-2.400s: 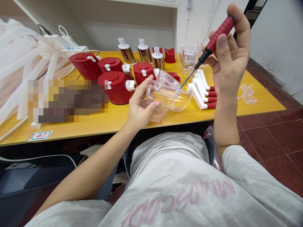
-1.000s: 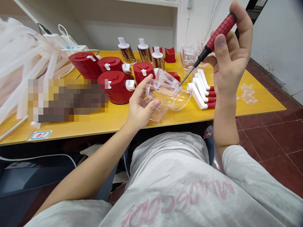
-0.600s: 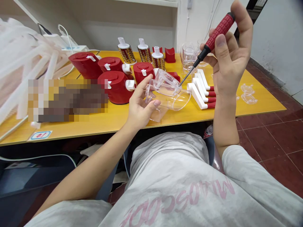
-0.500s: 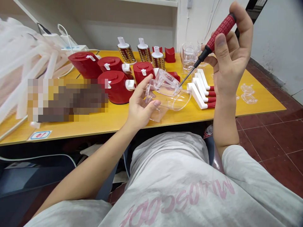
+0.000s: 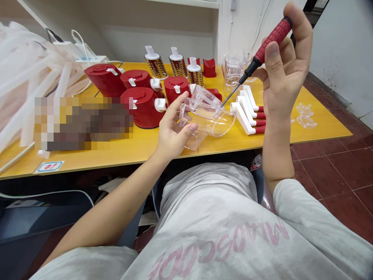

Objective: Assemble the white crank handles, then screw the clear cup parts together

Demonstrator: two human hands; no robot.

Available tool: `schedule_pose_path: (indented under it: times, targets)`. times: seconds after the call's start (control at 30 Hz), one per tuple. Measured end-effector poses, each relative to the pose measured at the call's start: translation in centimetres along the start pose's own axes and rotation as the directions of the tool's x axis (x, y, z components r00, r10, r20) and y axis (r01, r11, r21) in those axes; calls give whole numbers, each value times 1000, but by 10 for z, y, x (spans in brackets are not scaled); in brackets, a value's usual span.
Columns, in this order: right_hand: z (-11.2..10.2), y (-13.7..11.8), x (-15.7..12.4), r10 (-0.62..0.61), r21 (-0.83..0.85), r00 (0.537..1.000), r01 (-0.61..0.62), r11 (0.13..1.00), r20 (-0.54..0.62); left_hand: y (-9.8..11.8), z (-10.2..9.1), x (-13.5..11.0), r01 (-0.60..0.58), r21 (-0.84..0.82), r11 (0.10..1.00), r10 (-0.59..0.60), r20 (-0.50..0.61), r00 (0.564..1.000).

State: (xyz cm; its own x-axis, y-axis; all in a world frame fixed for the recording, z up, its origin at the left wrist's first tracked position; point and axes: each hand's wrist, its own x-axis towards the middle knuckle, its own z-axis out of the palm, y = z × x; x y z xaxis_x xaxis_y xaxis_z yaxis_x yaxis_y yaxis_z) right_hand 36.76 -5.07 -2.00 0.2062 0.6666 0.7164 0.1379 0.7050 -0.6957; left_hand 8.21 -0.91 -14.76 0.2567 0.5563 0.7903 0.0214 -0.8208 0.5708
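My left hand [image 5: 176, 130] grips a clear plastic housing [image 5: 211, 126] by its left end, thumb in front and fingers behind, just above the front edge of the table. The housing lies tilted, with a round open end toward the right. In my right hand [image 5: 281, 66] is a screwdriver [image 5: 272, 41] with a red ribbed handle and black collar. A fingertip rests on the handle's butt end. The thin shaft slants down to the left, and its tip meets the upper side of the housing. Any screw at the tip is too small to make out.
Red suction-type bases [image 5: 142, 107] stand left of the housing, with metal grater drums [image 5: 194, 74] behind. White crank handles [image 5: 244, 116] with red grips lie to the right. Beyond are clear parts [image 5: 233, 70] and small clear covers [image 5: 305, 116]. White plastic wrapping [image 5: 32, 77] piles at left.
Almost nothing differs. My right hand and the screwdriver handle have shifted very slightly to the right, while the tip stays on the housing.
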Motion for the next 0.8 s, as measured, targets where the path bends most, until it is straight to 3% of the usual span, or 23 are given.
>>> schedule_pose_path:
  times: [0.1,0.23,0.33,0.5,0.67,0.8]
  targets:
    - [3,3,1,-128,55,987,134,989,-99,-1,0,0,5,0,1000,-5,2,1000]
    - [3,5,3,-180,173,984,179,969,-11,-2,0,-1,14,0,1000,-14,3,1000]
    - [3,6,4,-182,120,983,183,976,-19,-1,0,0,12,2,1000,-12,0,1000]
    - [7,11,4,-233,20,961,239,971,-148,1,1,0,16,6,1000,-16,-8,1000]
    - [5,-1,-2,-100,82,992,106,991,-78,0,1,0,24,11,1000,-24,-6,1000]
    - [-6,-13,-1,137,-5,985,-137,991,101,0,0,0,35,12,999,-35,2,999]
